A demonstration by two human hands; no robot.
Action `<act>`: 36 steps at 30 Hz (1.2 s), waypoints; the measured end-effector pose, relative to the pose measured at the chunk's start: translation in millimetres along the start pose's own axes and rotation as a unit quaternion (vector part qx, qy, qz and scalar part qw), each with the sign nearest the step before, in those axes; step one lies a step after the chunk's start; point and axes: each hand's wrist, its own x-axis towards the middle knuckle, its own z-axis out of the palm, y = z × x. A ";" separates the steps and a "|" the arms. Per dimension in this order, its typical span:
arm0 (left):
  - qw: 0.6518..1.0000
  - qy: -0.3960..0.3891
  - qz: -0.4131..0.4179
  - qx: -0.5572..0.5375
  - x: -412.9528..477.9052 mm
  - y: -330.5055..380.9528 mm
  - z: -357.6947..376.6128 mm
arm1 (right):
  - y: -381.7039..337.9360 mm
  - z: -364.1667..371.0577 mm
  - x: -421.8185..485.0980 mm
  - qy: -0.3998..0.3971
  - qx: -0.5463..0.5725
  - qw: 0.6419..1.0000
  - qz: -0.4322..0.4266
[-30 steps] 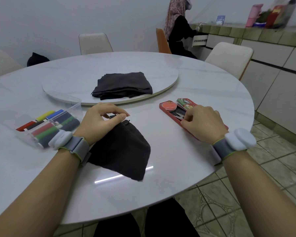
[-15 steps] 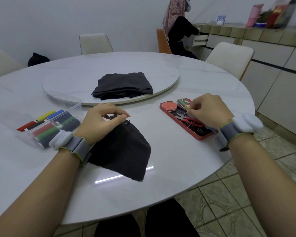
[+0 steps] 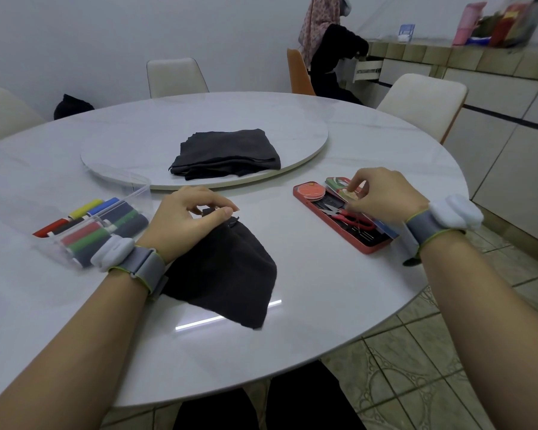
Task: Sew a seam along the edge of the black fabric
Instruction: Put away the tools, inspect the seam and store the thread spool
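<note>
A raised round white turntable (image 3: 137, 141) sits in the middle of the round white marble desk (image 3: 339, 290), and a folded stack of dark cloth (image 3: 227, 153) lies on it, towards its near edge.

On the near side of the turntable, just off its rim, the left hand (image 3: 187, 221) rests on the desk. Its thumb and forefinger are closed narrow on the top corner of the black fabric (image 3: 227, 274), a limp single piece. The rest of the piece spreads flat on the desk from that corner towards the person, with its far-left part hidden under the wrist. A bit of dark thread or a frayed end shows at the pinched corner; it is too small to tell which.

To the near right of the turntable lies a flat red sewing-kit tray (image 3: 367, 248), angled on the desk. It holds an orange round disc (image 3: 312, 191), a red and green card packet (image 3: 339, 183) and small red-handled scissors (image 3: 351, 218). The right hand (image 3: 382, 197) hovers over it, fingers curled close with their tips down beside the scissors. I cannot tell whether they pinch anything.

To the near left of the turntable stands a clear plastic box of coloured thread spools (image 3: 100, 225). Each wrist wears a grey band with a white device.

Beyond the turntable, 1 person sits in an orange chair at a tiled counter.
</note>
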 end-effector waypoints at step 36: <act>1.000 -0.005 -0.002 0.004 1.1 0.1 0.2 | 5.9 -8.0 -11.7 0.024 0.140 0.990 0.019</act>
